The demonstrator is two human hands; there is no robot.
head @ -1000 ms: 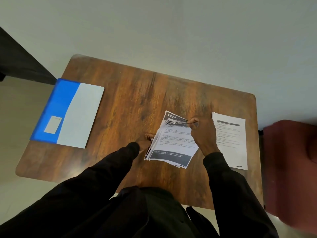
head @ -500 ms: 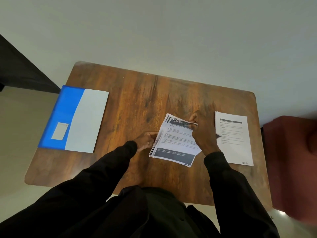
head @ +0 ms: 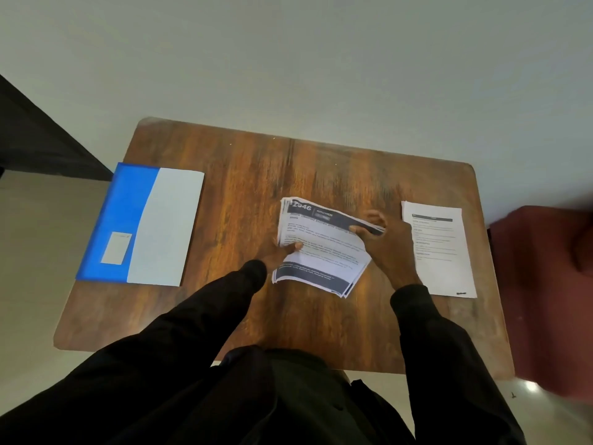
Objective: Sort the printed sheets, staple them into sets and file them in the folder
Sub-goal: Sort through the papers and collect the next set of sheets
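my left hand [head: 282, 252] grip pinches the paper stack [head: 324, 248] | my right hand [head: 382, 242] grip pinches its top corner | blue folder [head: 141, 223] lies left on tabletop [head: 256, 175]

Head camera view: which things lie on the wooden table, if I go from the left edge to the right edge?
blue and white folder → left hand → stack of printed sheets → right hand → single printed sheet
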